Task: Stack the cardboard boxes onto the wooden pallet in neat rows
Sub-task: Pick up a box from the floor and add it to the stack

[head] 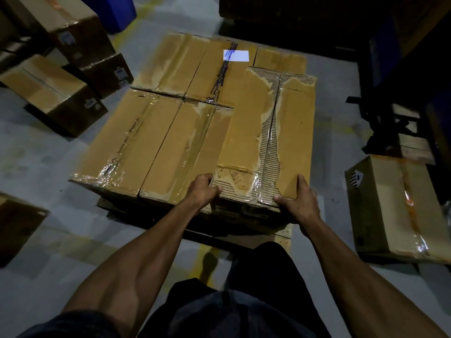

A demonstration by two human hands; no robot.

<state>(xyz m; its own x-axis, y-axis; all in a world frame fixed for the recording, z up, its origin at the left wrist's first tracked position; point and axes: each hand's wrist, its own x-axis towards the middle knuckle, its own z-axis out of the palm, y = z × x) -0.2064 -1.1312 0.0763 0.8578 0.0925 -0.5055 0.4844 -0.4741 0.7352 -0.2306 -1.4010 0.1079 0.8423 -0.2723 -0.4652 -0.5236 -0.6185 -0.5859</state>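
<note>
Off to my left a few loose boxes [52, 93] sit on the grey floor [36, 162], well apart from the stack, with open floor between them and the pallet. On the wooden pallet [284, 234] the stacked boxes [156, 132] lie side by side in tight rows, tops level, their brown flaps sealed with shiny clear tape that is wrinkled and peeling in places; a white label [236, 55] shows on a far one. My left hand [203, 190] grips the near left corner of the box I am holding [271, 132], fingers curled over its top edge, right where it meets the neighbouring box. This box is long and narrow, on the right side of the stack, and its top skin is torn along the centre seam so the ribbed corrugation shows under the tape. Its near end overhangs the layer below slightly. My right hand [299, 203] clasps the near right corner, thumb on top and fingers wrapped down the side. Beyond that edge there is bare floor, then another box [390, 206] lying near the pallet on my right.
</note>
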